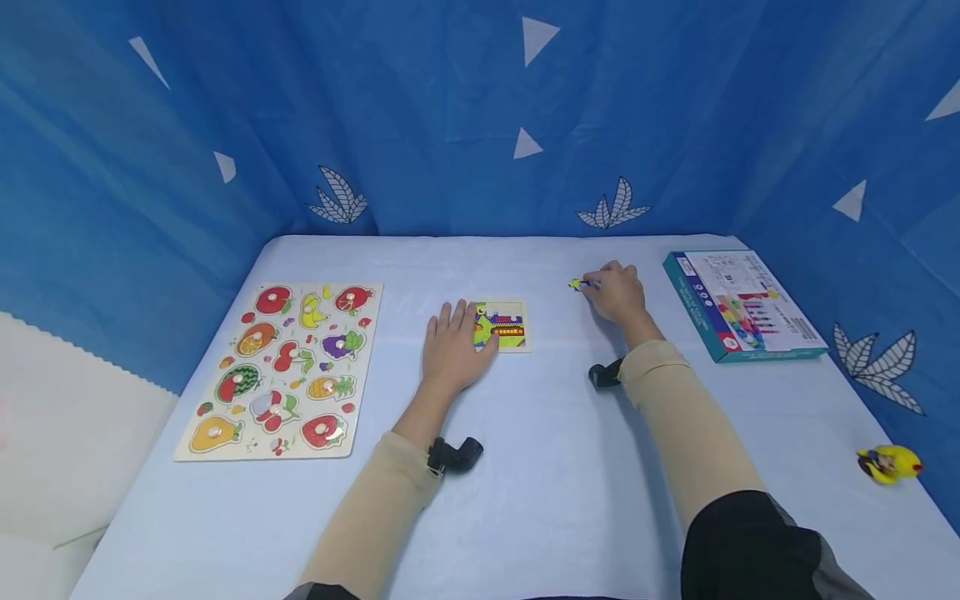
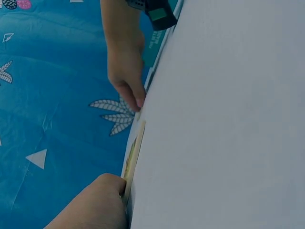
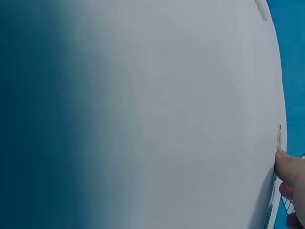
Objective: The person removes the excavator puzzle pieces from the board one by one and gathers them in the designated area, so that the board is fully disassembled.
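A small square puzzle point(image 1: 512, 328) with a yellow-green and purple vehicle picture lies mid-table in the head view. My left hand point(image 1: 454, 350) rests at its left side, fingers straight, thumb across its lower left corner. Seen edge-on in the left wrist view, the wooden board point(image 2: 137, 145) shows beside that thumb. Farther right, my right hand point(image 1: 619, 293) pinches a small yellow-green and blue puzzle piece point(image 1: 577, 284) between thumb and fingers. The right wrist view shows this piece point(image 3: 279, 136) as a thin edge beyond the thumb; the fingers hide part of it.
On the left lies a large fruit puzzle board point(image 1: 281, 375) with knobbed pieces. A teal-edged box point(image 1: 750, 304) sits at the back right. A small yellow toy point(image 1: 890, 463) stands near the right edge. Blue cloth point(image 1: 450, 117) hangs behind the white table point(image 1: 540, 500).
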A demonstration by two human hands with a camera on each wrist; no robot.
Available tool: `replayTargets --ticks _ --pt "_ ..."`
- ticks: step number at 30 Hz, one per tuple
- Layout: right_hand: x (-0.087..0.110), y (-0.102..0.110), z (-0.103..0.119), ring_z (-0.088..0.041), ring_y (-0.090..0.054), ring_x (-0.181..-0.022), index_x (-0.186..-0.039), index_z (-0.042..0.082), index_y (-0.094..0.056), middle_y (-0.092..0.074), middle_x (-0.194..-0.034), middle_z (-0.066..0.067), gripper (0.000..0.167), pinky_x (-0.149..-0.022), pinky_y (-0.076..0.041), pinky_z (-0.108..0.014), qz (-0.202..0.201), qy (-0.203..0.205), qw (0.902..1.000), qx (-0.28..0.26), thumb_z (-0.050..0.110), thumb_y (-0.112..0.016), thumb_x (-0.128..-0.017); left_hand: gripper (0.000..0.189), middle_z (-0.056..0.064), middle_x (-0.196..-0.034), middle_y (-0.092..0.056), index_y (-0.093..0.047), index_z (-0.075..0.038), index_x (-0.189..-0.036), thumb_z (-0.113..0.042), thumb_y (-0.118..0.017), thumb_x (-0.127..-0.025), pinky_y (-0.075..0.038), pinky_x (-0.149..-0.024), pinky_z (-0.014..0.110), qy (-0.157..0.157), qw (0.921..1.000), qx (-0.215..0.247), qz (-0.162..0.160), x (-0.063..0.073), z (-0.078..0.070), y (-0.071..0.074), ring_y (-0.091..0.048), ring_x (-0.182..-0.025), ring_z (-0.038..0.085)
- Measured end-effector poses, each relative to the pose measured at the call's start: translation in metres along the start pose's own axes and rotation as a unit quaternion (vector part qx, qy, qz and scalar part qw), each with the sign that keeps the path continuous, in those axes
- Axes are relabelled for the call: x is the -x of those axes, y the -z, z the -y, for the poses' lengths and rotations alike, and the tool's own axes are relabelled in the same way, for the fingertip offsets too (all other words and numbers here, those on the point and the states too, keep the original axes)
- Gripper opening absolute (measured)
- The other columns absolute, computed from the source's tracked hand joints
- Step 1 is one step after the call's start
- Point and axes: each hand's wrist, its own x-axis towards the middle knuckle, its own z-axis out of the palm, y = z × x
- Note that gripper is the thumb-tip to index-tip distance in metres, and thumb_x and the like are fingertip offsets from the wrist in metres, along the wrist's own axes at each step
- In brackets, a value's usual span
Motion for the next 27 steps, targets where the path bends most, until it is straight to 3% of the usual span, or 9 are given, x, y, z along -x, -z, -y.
replayTargets --ticks 16,27 --pt "0.000 0.003 -0.001 -0.039 -0.038 -0.127 -0.143 0.016 -0.054 -0.047 -0.143 -0.017 0.045 -0.104 -0.041 -0.057 0.003 0.006 1.0000 -0.001 0.028 -0.058 -0.101 0.083 0.006 -0.167 -0.018 -0.020 -0.015 -0.159 -0.065 -0.038 -0.095 -0.007 -0.127 0.049 0.003 1.0000 -0.002 0.002 0.000 -0.001 0.001 -0.007 -0.157 0.028" --pt "0.010 0.007 0.027 -0.036 -0.040 -0.123 -0.138 0.015 -0.059 -0.049 -0.144 -0.016 0.041 -0.099 -0.042 -0.053 -0.027 0.057 0.9954 -0.072 0.026 -0.061 -0.099 0.080 0.007 -0.167 -0.021 -0.023 -0.017 -0.159 -0.063 -0.038 -0.095 -0.010 -0.127 0.050 0.003 1.0000 0.003 -0.004 0.001 -0.002 0.002 -0.009 -0.156 0.029"
